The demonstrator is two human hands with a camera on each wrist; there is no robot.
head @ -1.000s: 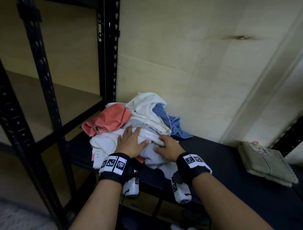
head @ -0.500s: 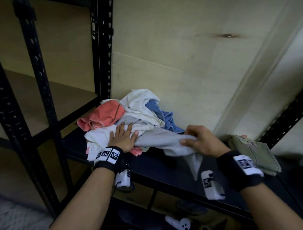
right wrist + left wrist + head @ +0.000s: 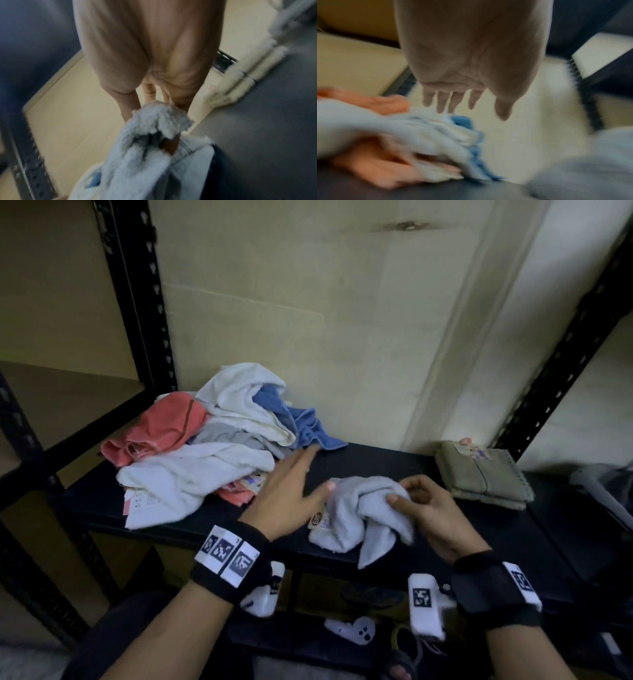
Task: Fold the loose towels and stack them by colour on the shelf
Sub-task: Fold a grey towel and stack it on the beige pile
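On the dark shelf (image 3: 394, 460), beside a heap of loose towels (image 3: 219, 446), a crumpled grey towel (image 3: 363, 515) lies pinched in the right hand (image 3: 424, 508), the left hand (image 3: 291, 494) flat with fingers released; limp and light, it looks best taken by its corners.

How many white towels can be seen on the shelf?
2. One white towel lies at the front of the pile, hanging over the shelf edge. The other white towel sits on top at the back, beside the blue one. More may be hidden underneath.
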